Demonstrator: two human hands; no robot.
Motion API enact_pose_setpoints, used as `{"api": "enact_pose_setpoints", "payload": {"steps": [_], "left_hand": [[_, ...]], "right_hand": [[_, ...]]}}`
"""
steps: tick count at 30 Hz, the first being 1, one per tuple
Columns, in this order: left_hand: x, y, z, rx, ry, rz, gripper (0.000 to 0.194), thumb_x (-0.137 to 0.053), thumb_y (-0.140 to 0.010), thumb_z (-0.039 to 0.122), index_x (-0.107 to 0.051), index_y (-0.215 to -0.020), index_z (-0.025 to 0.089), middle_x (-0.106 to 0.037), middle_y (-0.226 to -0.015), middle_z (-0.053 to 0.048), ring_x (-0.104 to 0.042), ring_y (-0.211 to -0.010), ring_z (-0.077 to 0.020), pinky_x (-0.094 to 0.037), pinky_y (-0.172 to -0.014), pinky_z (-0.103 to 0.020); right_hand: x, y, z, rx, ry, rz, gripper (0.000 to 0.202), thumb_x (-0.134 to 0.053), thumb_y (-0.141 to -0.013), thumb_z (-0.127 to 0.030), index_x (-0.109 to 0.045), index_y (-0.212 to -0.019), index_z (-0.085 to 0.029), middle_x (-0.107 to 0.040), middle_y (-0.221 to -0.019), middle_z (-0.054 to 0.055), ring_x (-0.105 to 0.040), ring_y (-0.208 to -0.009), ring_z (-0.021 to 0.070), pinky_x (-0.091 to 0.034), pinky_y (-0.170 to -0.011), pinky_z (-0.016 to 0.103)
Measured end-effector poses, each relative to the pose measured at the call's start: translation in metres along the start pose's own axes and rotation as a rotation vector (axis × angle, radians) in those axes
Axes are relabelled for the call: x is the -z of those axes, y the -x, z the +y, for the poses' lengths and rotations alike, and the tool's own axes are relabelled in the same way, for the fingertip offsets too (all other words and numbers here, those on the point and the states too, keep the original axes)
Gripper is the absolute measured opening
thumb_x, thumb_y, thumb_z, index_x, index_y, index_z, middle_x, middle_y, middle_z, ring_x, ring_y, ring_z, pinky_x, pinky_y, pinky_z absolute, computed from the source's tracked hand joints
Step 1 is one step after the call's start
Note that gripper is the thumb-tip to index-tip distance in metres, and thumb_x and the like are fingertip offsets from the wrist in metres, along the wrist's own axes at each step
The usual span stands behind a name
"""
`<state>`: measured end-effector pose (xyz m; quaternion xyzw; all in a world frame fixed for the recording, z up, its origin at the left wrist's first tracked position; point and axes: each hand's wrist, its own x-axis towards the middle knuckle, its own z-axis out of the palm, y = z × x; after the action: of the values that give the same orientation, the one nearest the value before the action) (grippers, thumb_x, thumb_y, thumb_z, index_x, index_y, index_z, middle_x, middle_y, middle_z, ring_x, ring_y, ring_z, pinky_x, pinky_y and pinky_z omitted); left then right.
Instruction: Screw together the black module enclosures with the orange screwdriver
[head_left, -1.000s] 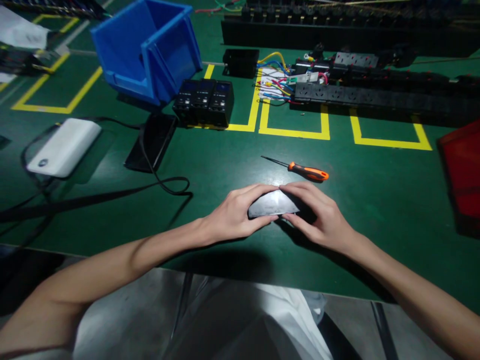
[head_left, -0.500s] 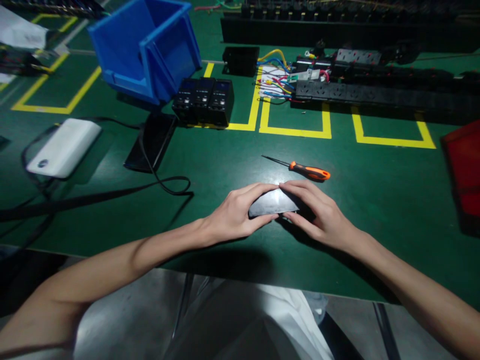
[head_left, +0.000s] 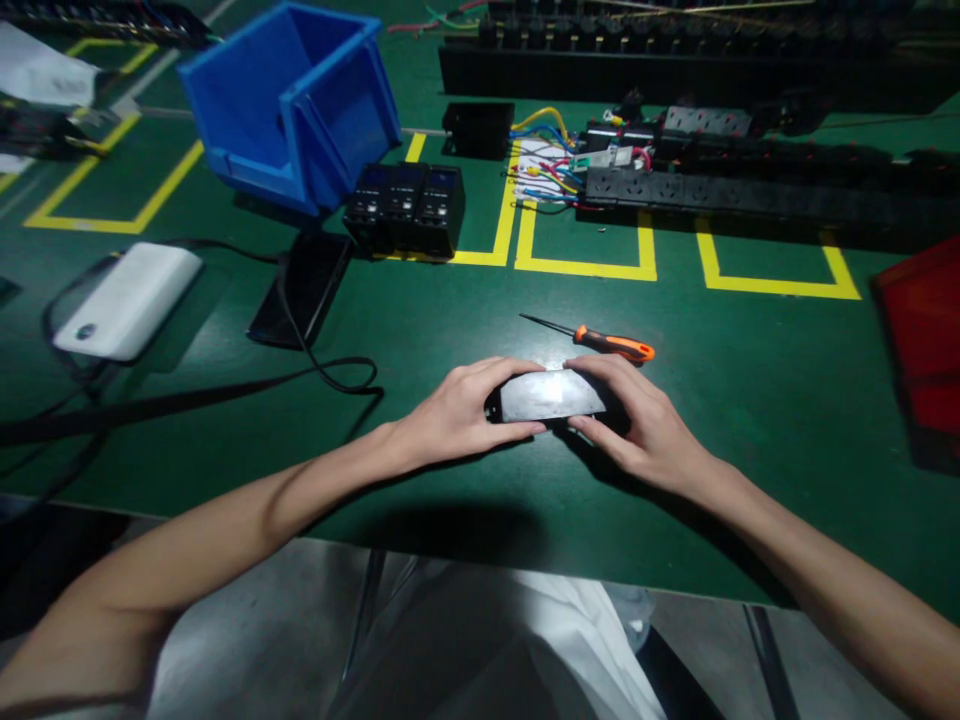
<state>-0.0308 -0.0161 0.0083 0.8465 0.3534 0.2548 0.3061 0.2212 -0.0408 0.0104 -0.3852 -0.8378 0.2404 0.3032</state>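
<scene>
An orange screwdriver lies just behind the hands. The left hand and right hand both pinch a small black box from its two ends.

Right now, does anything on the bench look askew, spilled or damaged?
Nothing stands out. Both the left hand and right hand grip the black module on the green mat; the screwdriver lies loose just beyond it.
</scene>
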Motion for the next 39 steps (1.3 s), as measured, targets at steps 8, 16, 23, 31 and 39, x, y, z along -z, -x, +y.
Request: {"api": "enact_pose_setpoints", "payload": {"steps": [8, 16, 23, 31, 39], "left_hand": [[-0.005, 0.003, 0.002, -0.024, 0.019, 0.064, 0.052, -0.073, -0.085, 0.040, -0.059, -0.128, 0.015, -0.071, -0.122, -0.011, -0.069, -0.110, -0.0218, -0.053, -0.098, -0.031], [-0.008, 0.001, 0.003, 0.175, 0.411, 0.175, 0.069, -0.084, -0.073, 0.039, -0.053, -0.132, 0.019, -0.068, -0.116, -0.009, -0.069, -0.105, -0.0222, -0.057, -0.091, -0.032], [-0.015, 0.001, 0.006, 0.147, 0.630, 0.323, 0.060, -0.085, -0.072, 0.035, -0.056, -0.122, 0.015, -0.068, -0.116, -0.012, -0.069, -0.108, -0.0225, -0.057, -0.096, -0.034], [-0.011, 0.010, 0.025, -0.001, 0.427, 0.381, 0.059, -0.086, -0.071, 0.036, -0.061, -0.121, 0.018, -0.069, -0.115, -0.012, -0.067, -0.106, -0.0237, -0.057, -0.093, -0.037], [-0.006, 0.008, 0.031, -0.201, 0.275, 0.297, 0.061, -0.081, -0.078, 0.029, -0.056, -0.133, 0.019, -0.065, -0.125, -0.012, -0.063, -0.116, -0.0219, -0.052, -0.101, -0.035]], "right_hand": [[-0.005, 0.002, -0.005, -0.020, 0.041, 0.018, 0.047, -0.062, -0.094, -0.028, -0.049, -0.137, -0.013, -0.058, -0.128, 0.019, -0.058, -0.119, 0.0294, -0.048, -0.101, 0.045], [-0.004, 0.000, -0.012, -0.210, -0.141, 0.087, 0.039, -0.062, -0.094, -0.034, -0.056, -0.129, -0.018, -0.062, -0.125, 0.013, -0.059, -0.117, 0.0274, -0.048, -0.101, 0.043], [-0.010, 0.005, -0.011, -0.292, -0.372, 0.141, 0.040, -0.065, -0.093, -0.036, -0.054, -0.129, -0.022, -0.063, -0.123, 0.011, -0.064, -0.110, 0.0254, -0.054, -0.095, 0.043], [-0.013, 0.005, -0.028, 0.035, -0.257, 0.198, 0.062, -0.071, -0.087, -0.029, -0.048, -0.145, -0.027, -0.056, -0.138, 0.013, -0.052, -0.130, 0.0322, -0.046, -0.110, 0.056], [-0.009, 0.002, -0.043, -0.018, -0.269, 0.273, 0.055, -0.074, -0.084, -0.027, -0.057, -0.136, -0.027, -0.052, -0.129, 0.013, -0.051, -0.126, 0.0304, -0.059, -0.093, 0.047]]}}
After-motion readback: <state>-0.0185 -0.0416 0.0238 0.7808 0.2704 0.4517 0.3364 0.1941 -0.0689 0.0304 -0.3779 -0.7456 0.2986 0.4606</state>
